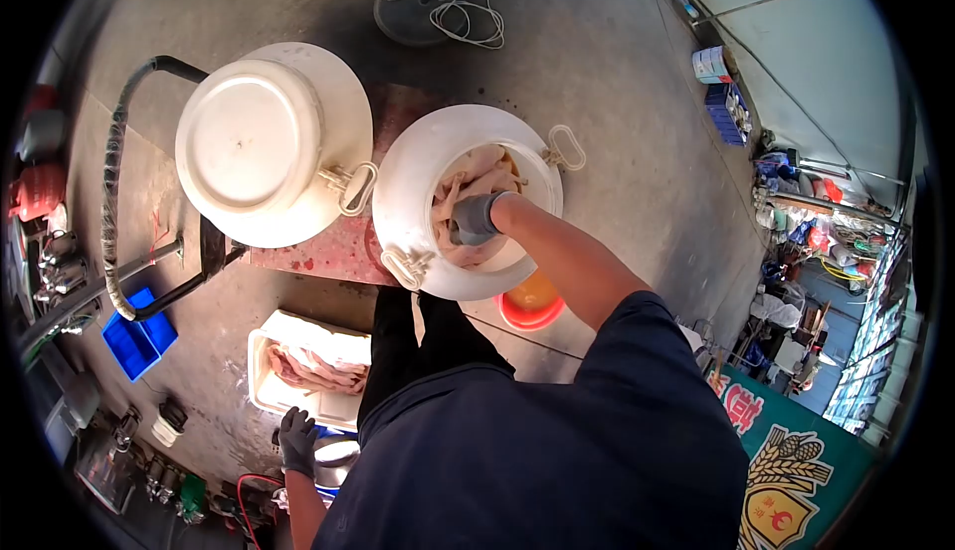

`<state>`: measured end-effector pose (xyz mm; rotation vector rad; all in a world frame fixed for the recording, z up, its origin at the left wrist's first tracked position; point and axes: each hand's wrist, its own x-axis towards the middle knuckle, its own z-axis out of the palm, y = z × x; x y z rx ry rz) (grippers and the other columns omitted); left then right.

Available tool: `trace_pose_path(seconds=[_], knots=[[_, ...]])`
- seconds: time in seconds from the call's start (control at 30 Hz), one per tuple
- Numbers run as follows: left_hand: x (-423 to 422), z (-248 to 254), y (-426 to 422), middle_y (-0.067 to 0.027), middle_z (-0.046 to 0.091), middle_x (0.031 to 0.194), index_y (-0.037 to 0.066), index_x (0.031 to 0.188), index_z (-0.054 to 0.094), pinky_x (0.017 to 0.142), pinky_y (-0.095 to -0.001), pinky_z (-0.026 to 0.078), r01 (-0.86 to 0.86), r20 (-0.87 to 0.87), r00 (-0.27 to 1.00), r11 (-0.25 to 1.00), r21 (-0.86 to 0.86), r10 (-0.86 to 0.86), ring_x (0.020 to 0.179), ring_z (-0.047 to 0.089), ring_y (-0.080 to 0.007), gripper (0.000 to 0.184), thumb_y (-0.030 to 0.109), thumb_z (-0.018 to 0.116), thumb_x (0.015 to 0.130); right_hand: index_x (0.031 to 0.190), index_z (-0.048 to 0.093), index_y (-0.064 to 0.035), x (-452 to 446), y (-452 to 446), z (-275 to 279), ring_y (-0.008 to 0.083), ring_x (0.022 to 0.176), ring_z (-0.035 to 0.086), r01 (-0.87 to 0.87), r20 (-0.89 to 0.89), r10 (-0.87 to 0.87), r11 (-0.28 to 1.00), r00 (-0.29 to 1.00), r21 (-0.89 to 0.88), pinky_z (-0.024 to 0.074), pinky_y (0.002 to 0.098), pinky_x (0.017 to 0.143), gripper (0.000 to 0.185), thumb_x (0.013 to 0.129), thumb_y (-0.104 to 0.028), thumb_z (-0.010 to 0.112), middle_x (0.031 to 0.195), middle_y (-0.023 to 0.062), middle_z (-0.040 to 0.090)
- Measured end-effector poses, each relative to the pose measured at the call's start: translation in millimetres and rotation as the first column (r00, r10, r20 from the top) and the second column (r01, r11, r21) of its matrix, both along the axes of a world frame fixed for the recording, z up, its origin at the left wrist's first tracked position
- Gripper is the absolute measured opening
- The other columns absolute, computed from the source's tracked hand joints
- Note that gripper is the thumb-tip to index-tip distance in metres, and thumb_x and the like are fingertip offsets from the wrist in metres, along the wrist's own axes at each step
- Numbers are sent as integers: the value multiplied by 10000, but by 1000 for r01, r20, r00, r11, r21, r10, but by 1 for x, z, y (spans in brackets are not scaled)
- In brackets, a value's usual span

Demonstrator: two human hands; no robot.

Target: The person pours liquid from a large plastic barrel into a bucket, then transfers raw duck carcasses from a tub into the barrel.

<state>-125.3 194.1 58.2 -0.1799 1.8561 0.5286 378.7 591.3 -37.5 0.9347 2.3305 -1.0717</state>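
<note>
My right hand [476, 219], in a grey glove, reaches through the mouth of a white plastic barrel [403, 177]. It touches pale raw pieces that look like plucked poultry [477, 170]; its fingertips are hidden among them, so I cannot see whether it grips one. Down at the left, my left hand [296, 439], also gloved in grey, hangs with its fingers apart and holds nothing. Nearest to it is a white tub [264, 396] with several strips of raw pinkish meat [316, 369] inside. A metal bowl [336, 454] lies just right of this hand.
A second white barrel [244, 142], its round end facing me, stands left of the first on a reddish board [328, 252]. A black-wrapped handle frame [114, 182] rises beside it. A red basin [530, 313] with orange liquid sits below my right arm. A blue crate [141, 336] lies at left.
</note>
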Motion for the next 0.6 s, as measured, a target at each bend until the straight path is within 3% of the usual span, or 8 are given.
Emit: trace_pose_path(seconds=[0.1, 0.13, 0.2, 0.3, 0.33, 0.5, 0.57, 0.6], knots=[[-6, 1, -12, -103, 583, 1287, 100, 1388, 476, 843, -378, 490, 1, -27, 1000, 1000, 20, 0, 1028, 595, -233, 486, 247, 619, 947, 1188, 692, -117, -24, 32, 9, 280, 1092, 663, 195, 341, -180, 981, 923, -8, 491, 392, 939, 366, 894, -294, 563, 1164, 138, 700], [-9, -1, -18, -101, 583, 1284, 100, 1386, 482, 823, -376, 497, -4, -35, 999, 999, 34, 5, 1030, 596, -235, 477, 263, 604, 954, 1188, 692, -117, -30, 26, 3, 280, 1092, 663, 194, 338, -179, 981, 924, -11, 491, 392, 939, 366, 894, -294, 563, 1164, 138, 700], [-6, 0, -23, -100, 583, 1281, 98, 1377, 485, 826, -374, 498, -6, -33, 999, 1000, 15, 6, 1030, 597, -230, 469, 260, 607, 954, 1222, 680, -100, -42, 14, -11, 280, 1139, 644, -76, 392, -32, 963, 919, 257, 489, 419, 932, 362, 919, -254, 556, 1224, 129, 680], [12, 17, -23, -91, 597, 1247, 97, 1354, 495, 823, -360, 505, 5, -9, 1000, 1000, 3, -5, 1014, 597, -212, 447, 254, 616, 954, 1251, 667, -82, -53, 2, -24, 296, 1178, 615, -37, 426, -47, 982, 903, 187, 478, 474, 935, 377, 934, -244, 545, 1264, 124, 662], [14, 18, -27, -76, 603, 1203, 98, 1362, 491, 839, -362, 491, -22, -15, 1000, 1000, -6, 22, 1006, 592, -196, 465, 248, 626, 943, 1271, 656, -93, -54, -2, -46, 316, 1191, 597, -175, 500, 44, 960, 865, 217, 474, 526, 911, 391, 930, -251, 546, 1282, 123, 653], [29, 29, -43, -54, 610, 1164, 93, 1371, 487, 855, -370, 475, -37, -38, 999, 999, -28, 36, 1024, 595, -185, 486, 223, 634, 926, 1219, 686, -91, -54, -10, -64, 352, 1210, 576, -254, 588, 6, 905, 809, 340, 472, 593, 860, 361, 925, -244, 541, 1257, 146, 661], [31, 28, -56, -52, 612, 1162, 106, 1357, 500, 842, -372, 476, -60, -45, 997, 998, -24, 59, 1028, 601, -187, 464, 222, 630, 927, 1212, 689, -101, -51, -8, -56, 359, 1175, 598, -131, 537, -61, 941, 841, 311, 479, 596, 851, 350, 929, -238, 535, 1252, 139, 663], [29, 26, -62, -49, 613, 1164, 115, 1350, 505, 837, -375, 477, -77, -44, 996, 997, -19, 76, 1023, 603, -188, 454, 223, 632, 928, 1184, 701, -119, -43, -10, -67, 310, 1115, 645, -142, 555, -107, 911, 825, 387, 516, 530, 832, 320, 923, -223, 547, 1244, 121, 671]])
